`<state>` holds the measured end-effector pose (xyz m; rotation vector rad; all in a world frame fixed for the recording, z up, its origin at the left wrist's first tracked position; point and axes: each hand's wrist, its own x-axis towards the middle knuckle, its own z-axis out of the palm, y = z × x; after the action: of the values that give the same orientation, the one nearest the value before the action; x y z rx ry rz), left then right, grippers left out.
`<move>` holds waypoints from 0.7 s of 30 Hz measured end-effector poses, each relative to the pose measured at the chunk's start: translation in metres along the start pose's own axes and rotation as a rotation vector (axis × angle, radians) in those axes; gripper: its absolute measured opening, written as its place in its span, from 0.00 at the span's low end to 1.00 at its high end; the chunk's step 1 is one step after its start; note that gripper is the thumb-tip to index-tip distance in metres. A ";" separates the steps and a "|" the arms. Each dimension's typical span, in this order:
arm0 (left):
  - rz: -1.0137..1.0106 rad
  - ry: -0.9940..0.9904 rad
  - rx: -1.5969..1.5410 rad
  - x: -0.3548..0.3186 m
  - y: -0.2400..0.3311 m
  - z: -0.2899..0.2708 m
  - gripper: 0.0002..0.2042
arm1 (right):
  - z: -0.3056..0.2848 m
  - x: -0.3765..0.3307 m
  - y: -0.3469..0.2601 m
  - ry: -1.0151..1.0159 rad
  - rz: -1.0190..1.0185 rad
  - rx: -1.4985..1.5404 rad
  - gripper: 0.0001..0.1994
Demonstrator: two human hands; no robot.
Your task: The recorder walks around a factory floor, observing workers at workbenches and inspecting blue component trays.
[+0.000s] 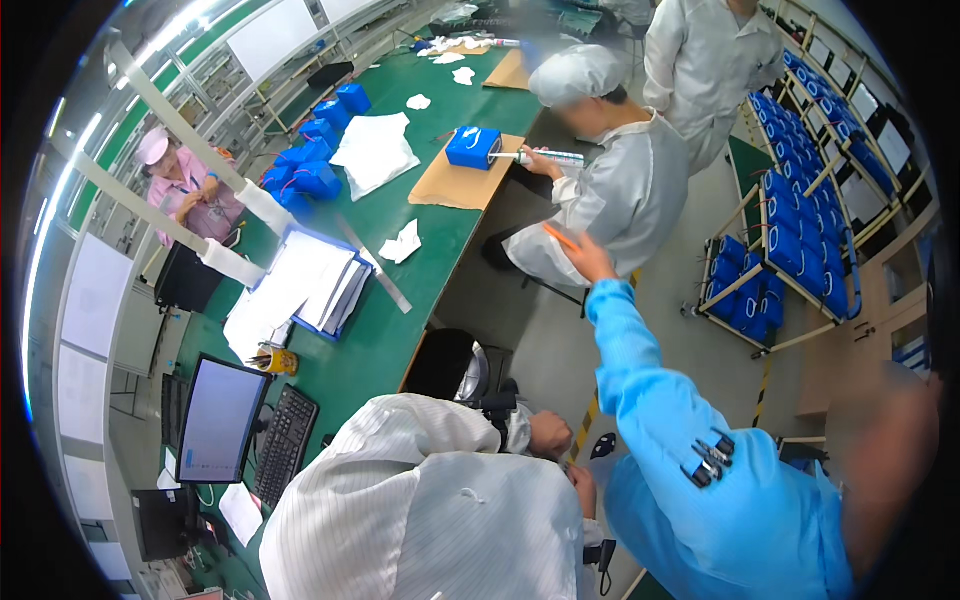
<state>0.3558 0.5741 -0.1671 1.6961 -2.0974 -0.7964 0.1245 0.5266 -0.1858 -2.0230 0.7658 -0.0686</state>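
Head view gives me my person's left hand [549,436] and right hand [583,489] close together, at the end of loose, finely striped white sleeves [410,450] with black wrist straps [497,404]. Left fingers look bent, but I cannot tell whether they meet or grip anything; the right fingers are partly hidden, and I cannot tell their state either. Nearest on the left hand's side is a black rounded thing [437,366] with a shiny curved silver part, beside the edge of the smooth green surface [388,335].

On that surface I see a flat black keyboard [287,442], a thin screen [220,420], a round yellow cup [281,360] of pens, and white papers [305,275] spread over a blue folder [345,308]. Farther off, a wrinkled white sheet [374,155] lies near boxy blue packs [316,179].

A seated co-worker [640,175] in a white smock holds a slender tube [560,158], its nozzle at a blue block [473,148] on flat brown cardboard [455,190]. To my right, another co-worker's blue sleeve [635,350] stretches forward, that hand [592,260] gripping a slim orange thing [561,237].
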 end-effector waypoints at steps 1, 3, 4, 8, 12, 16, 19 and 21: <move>-0.042 -0.090 -0.003 0.001 -0.004 -0.006 0.09 | 0.000 0.002 0.001 -0.004 0.002 -0.010 0.12; 0.011 -0.086 -0.036 0.005 -0.010 -0.018 0.09 | -0.002 0.009 -0.002 0.040 -0.011 -0.038 0.11; 0.062 -0.092 -0.062 0.008 -0.013 -0.023 0.09 | -0.003 0.012 -0.007 0.071 -0.015 -0.052 0.11; 0.023 -0.192 -0.029 0.015 -0.029 -0.036 0.08 | -0.002 0.031 -0.022 0.088 -0.003 -0.097 0.11; 0.159 -0.187 -0.142 0.018 -0.043 -0.038 0.08 | -0.003 0.032 -0.040 0.161 0.118 -0.075 0.11; 0.211 -0.140 -0.181 0.012 -0.064 -0.053 0.08 | -0.006 0.052 -0.059 0.121 0.135 -0.115 0.11; 0.149 -0.140 -0.101 0.006 -0.077 -0.064 0.08 | -0.006 0.073 -0.066 0.016 0.178 -0.187 0.11; 0.132 -0.084 -0.151 0.001 -0.086 -0.072 0.07 | -0.007 0.088 -0.072 0.021 0.146 -0.134 0.11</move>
<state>0.4642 0.5462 -0.1626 1.4541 -2.1202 -0.9734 0.2281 0.4999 -0.1464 -2.0876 0.9515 0.0469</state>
